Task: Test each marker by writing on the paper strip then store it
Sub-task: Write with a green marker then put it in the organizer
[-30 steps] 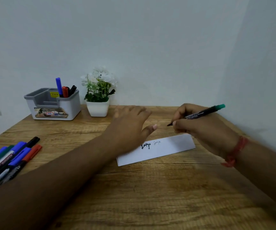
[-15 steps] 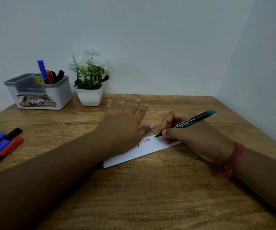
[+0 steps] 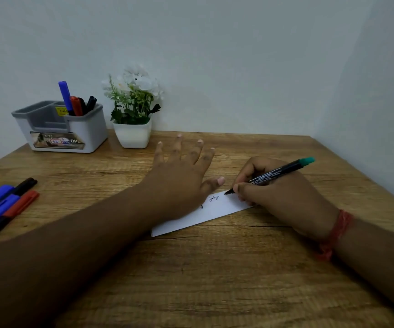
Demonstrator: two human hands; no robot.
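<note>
Fingers [image 3: 243, 188] of the right hand [image 3: 283, 197] pinch a slim black marker [image 3: 274, 172] with a green end, its tip touching the white paper strip [image 3: 217, 209]. At nine o'clock of it the left hand [image 3: 181, 181] lies flat, fingers spread, pinning the strip to the grainy wooden table [image 3: 214, 268]. Loose markers [image 3: 4, 209] lie at nine o'clock, a grey plastic organizer [image 3: 58, 129] at eleven against the plain wall.

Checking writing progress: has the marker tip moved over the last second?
Yes. The marker tip has come down onto the paper strip, right of the written word.
</note>
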